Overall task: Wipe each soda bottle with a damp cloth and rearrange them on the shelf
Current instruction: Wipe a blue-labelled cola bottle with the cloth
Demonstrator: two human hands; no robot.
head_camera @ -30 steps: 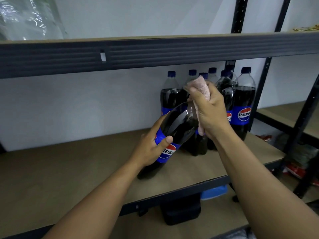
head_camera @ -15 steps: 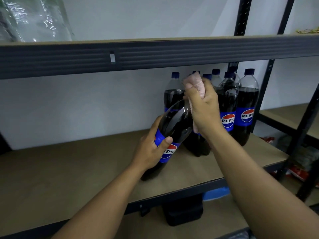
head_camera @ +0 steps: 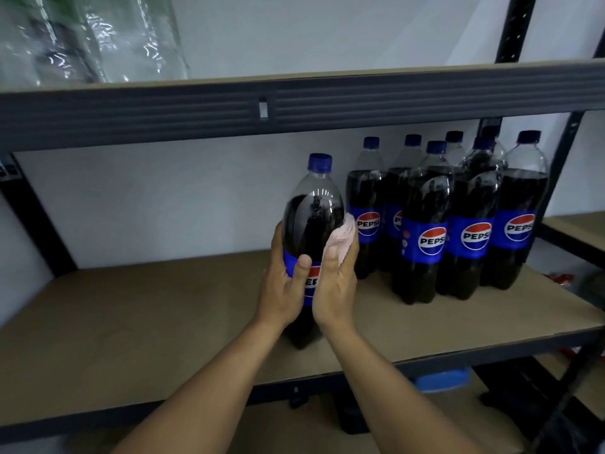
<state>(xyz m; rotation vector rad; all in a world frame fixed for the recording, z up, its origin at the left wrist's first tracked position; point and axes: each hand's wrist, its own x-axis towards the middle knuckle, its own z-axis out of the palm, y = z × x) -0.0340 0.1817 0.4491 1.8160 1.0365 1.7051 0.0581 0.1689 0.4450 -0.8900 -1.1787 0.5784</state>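
A dark soda bottle (head_camera: 312, 221) with a blue cap and blue label stands nearly upright on the wooden shelf (head_camera: 147, 322). My left hand (head_camera: 284, 286) grips its label band from the left, thumb across the front. My right hand (head_camera: 337, 286) presses a pink cloth (head_camera: 343, 237) against the bottle's right side. Several more soda bottles (head_camera: 429, 224) of the same kind stand grouped at the right of the shelf, some partly hidden behind others.
The dark metal beam of the upper shelf (head_camera: 294, 106) hangs above the bottles, with clear plastic packaging (head_camera: 88, 37) on top at the left. Black uprights (head_camera: 514, 27) frame the right side. A blue object (head_camera: 442, 380) lies below the shelf.
The held bottle went from tilted to nearly upright. My right hand with the cloth slid from the bottle's neck down to its right side at the label.
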